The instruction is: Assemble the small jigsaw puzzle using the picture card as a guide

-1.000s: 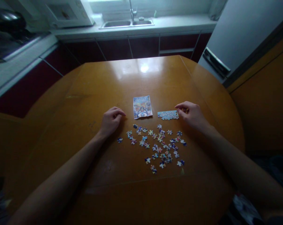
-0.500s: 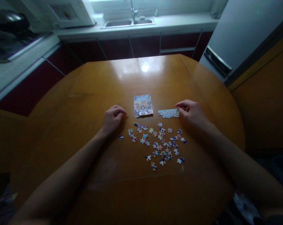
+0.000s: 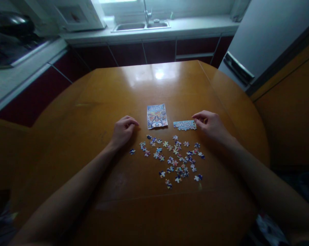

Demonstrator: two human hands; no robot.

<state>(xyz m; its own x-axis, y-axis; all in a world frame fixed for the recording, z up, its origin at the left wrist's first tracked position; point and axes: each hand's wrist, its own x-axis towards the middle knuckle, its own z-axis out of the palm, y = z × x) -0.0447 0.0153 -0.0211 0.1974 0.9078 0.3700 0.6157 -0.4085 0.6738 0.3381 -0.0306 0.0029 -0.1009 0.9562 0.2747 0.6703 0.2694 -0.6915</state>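
My right hand (image 3: 208, 122) is at the right end of a joined strip of jigsaw puzzle pieces (image 3: 184, 125), its thumb and fingertips closed about the upper right corner. The strip is light blue with lettering, and its lower edge is uneven. My left hand (image 3: 124, 129) rests on the table with its fingers curled and nothing visible in them. Between the hands lies a picture sheet (image 3: 157, 116) with a blue cartoon dog face near its bottom. Loose jigsaw pieces (image 3: 175, 163) are scattered nearer to me, one single piece (image 3: 132, 151) lying apart below my left hand.
Everything lies on a large wooden table (image 3: 113, 92) with rounded sides. Beyond it run a counter with a double sink (image 3: 130, 26) and a faucet. A dark pan (image 3: 12, 24) sits on the stove at left, and a refrigerator (image 3: 269, 37) stands at right.
The view has tilted very slightly, so everything sits a little lower in it. Both hands, the strip and the loose pieces keep their places on the table.
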